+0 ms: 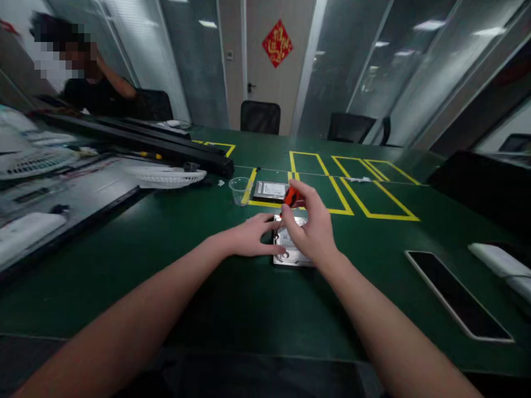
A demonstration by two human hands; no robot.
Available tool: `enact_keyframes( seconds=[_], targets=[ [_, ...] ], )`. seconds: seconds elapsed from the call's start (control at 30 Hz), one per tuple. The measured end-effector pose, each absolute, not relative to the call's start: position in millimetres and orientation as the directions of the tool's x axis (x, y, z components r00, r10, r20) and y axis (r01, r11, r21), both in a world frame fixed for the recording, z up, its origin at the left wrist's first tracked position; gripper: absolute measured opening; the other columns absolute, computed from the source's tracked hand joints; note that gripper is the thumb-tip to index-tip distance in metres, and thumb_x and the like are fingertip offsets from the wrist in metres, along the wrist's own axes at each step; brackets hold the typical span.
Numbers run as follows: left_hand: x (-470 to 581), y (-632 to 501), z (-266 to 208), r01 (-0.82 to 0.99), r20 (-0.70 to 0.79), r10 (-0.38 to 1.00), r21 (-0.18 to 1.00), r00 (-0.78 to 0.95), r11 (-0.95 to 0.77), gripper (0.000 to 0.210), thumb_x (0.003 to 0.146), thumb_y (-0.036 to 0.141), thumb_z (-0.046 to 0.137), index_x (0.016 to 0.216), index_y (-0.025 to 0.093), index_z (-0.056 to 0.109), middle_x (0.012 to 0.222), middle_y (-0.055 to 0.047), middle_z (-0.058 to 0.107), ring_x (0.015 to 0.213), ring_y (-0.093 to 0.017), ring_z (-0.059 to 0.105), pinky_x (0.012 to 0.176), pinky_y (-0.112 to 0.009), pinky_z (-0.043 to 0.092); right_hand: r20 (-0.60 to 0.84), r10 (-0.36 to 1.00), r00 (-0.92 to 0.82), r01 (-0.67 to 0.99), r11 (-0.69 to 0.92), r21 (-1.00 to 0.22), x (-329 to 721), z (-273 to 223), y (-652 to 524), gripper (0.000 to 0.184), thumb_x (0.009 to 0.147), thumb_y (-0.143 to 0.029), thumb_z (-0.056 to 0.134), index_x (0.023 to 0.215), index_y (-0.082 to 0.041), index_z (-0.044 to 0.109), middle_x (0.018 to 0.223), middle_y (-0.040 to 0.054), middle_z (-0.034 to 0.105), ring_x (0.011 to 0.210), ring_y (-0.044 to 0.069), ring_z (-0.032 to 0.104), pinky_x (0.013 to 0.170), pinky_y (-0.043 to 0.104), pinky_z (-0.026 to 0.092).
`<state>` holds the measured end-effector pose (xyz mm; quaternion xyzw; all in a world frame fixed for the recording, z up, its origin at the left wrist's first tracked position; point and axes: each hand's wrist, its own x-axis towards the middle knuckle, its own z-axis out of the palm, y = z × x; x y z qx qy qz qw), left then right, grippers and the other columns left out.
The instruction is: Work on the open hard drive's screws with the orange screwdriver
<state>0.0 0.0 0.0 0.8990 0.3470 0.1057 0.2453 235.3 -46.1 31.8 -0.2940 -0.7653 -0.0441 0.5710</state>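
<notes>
A silver hard drive [294, 257] lies flat on the green table. My right hand [312, 226] is closed round the handle of a red and black screwdriver [291, 195], held upright over the drive's upper left corner. The screwdriver's tip is too small to make out. Spread fingers of my left hand [254, 235] rest against the drive's left side, thumb on its lower left part. Just behind stands a second hard drive [270, 190] inside a yellow taped frame. To its left is a clear plastic cup [239, 191].
Yellow tape rectangles [381, 217] mark the table's far half. A phone [456, 293] lies at the right, beside a white device [500, 265]. White plastic parts [166, 176] and long black bars [136, 138] cover the left. A person [97, 91] sits at the far left.
</notes>
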Motion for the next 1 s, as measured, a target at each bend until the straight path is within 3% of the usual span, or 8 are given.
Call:
enact_keyframes(
  seconds=[0.17, 0.37, 0.57, 0.67, 0.83, 0.9, 1.0],
  targets=[
    [-0.6, -3.4, 3.4, 0.567, 0.020, 0.676, 0.526, 0.736, -0.634, 0.103, 0.111, 0.091, 0.084, 0.192, 0.029, 0.066, 0.208, -0.023, 0.047, 0.195, -0.055, 0.043, 0.161, -0.076, 0.037, 0.893, 0.433, -0.122, 0.533, 0.788, -0.310, 238.7, 33.2, -45.2, 0.048, 0.118, -0.027, 0.084, 0.164, -0.035, 0.074, 0.131, 0.0060, 0.085, 0.102, 0.027, 0.081, 0.094, 0.048, 0.079],
    [-3.3, -4.0, 8.0, 0.561, 0.009, 0.666, 0.530, 0.746, -0.636, 0.104, 0.111, 0.095, 0.082, 0.193, 0.034, 0.064, 0.209, -0.018, 0.048, 0.195, -0.055, 0.042, 0.161, -0.077, 0.037, 0.833, 0.537, -0.133, 0.497, 0.763, -0.413, 236.3, 29.2, -47.0, 0.057, 0.124, -0.026, 0.065, 0.180, -0.034, 0.062, 0.153, 0.0131, 0.087, 0.122, 0.032, 0.090, 0.107, 0.056, 0.080],
    [-1.9, -3.9, 6.7, 0.567, 0.014, 0.672, 0.525, 0.740, -0.635, 0.104, 0.112, 0.094, 0.082, 0.192, 0.030, 0.065, 0.211, -0.021, 0.044, 0.196, -0.056, 0.041, 0.160, -0.078, 0.038, 0.868, 0.484, -0.111, 0.556, 0.754, -0.350, 238.0, 32.8, -46.2, 0.057, 0.115, -0.028, 0.085, 0.170, -0.034, 0.072, 0.141, 0.0106, 0.086, 0.115, 0.031, 0.086, 0.099, 0.052, 0.081],
    [-1.7, -3.9, 6.8, 0.567, 0.013, 0.673, 0.526, 0.740, -0.634, 0.104, 0.112, 0.093, 0.082, 0.193, 0.032, 0.064, 0.211, -0.020, 0.045, 0.196, -0.055, 0.042, 0.160, -0.078, 0.039, 0.861, 0.493, -0.123, 0.557, 0.752, -0.351, 238.9, 33.5, -46.1, 0.057, 0.116, -0.026, 0.080, 0.172, -0.033, 0.070, 0.137, 0.0098, 0.087, 0.109, 0.031, 0.085, 0.098, 0.053, 0.081],
    [-2.0, -5.2, 9.2, 0.573, 0.001, 0.678, 0.533, 0.735, -0.623, 0.104, 0.111, 0.093, 0.084, 0.190, 0.029, 0.067, 0.208, -0.022, 0.047, 0.193, -0.056, 0.046, 0.158, -0.078, 0.042, 0.852, 0.500, -0.158, 0.519, 0.775, -0.359, 235.5, 33.8, -49.6, 0.059, 0.118, -0.020, 0.067, 0.176, -0.032, 0.066, 0.159, 0.0127, 0.086, 0.124, 0.031, 0.090, 0.110, 0.055, 0.080],
    [-1.6, -5.4, 9.1, 0.571, 0.009, 0.678, 0.531, 0.735, -0.626, 0.103, 0.111, 0.092, 0.084, 0.190, 0.028, 0.068, 0.208, -0.023, 0.047, 0.192, -0.056, 0.047, 0.158, -0.078, 0.042, 0.849, 0.507, -0.153, 0.536, 0.764, -0.360, 235.5, 34.9, -50.2, 0.058, 0.118, -0.024, 0.071, 0.174, -0.033, 0.067, 0.156, 0.0123, 0.087, 0.127, 0.033, 0.088, 0.110, 0.056, 0.080],
    [-1.3, -4.9, 7.3, 0.561, 0.033, 0.674, 0.525, 0.738, -0.640, 0.102, 0.112, 0.092, 0.084, 0.191, 0.030, 0.068, 0.209, -0.021, 0.047, 0.193, -0.056, 0.046, 0.159, -0.078, 0.040, 0.839, 0.524, -0.145, 0.567, 0.739, -0.364, 238.1, 36.7, -48.9, 0.055, 0.116, -0.032, 0.082, 0.170, -0.034, 0.071, 0.142, 0.0108, 0.089, 0.117, 0.034, 0.086, 0.104, 0.057, 0.080]
  ],
)
